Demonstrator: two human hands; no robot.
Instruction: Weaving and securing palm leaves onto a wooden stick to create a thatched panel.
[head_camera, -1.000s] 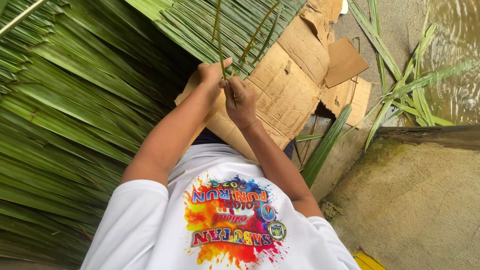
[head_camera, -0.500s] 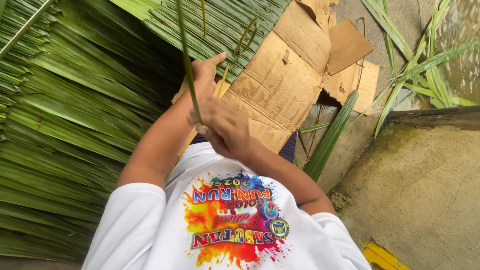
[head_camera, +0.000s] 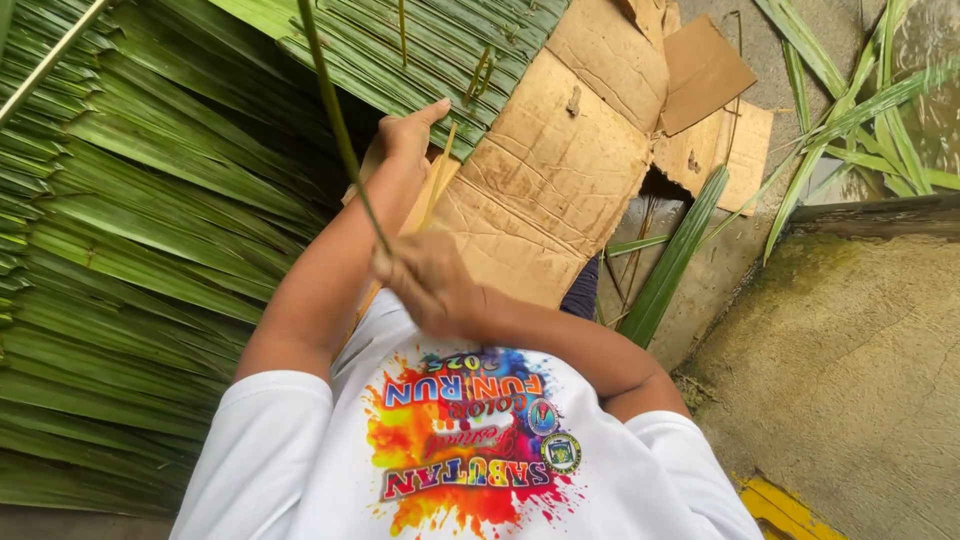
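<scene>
My right hand (head_camera: 428, 285) is closed around a thin green leaf strip (head_camera: 335, 110), close to my chest. The strip runs from the hand up to the top left of the view. My left hand (head_camera: 405, 132) reaches forward to the near edge of a sheet of lined-up palm leaves (head_camera: 420, 50). Its thumb points out and its fingers curl down out of sight. A thin tan stick (head_camera: 436, 185) lies just under that hand, over flattened cardboard (head_camera: 550, 170).
A thick pile of green palm leaves (head_camera: 130, 250) fills the left side. More cardboard pieces (head_camera: 705, 75) lie at the upper right. Loose leaf blades (head_camera: 670, 265) rest on the concrete ground. A mossy concrete slab (head_camera: 860, 380) is at the right, with wet ground beyond it.
My right hand has drawn back from beside the left hand toward my chest, pulling the green strip with it. The left hand has stayed at the leaf sheet's edge.
</scene>
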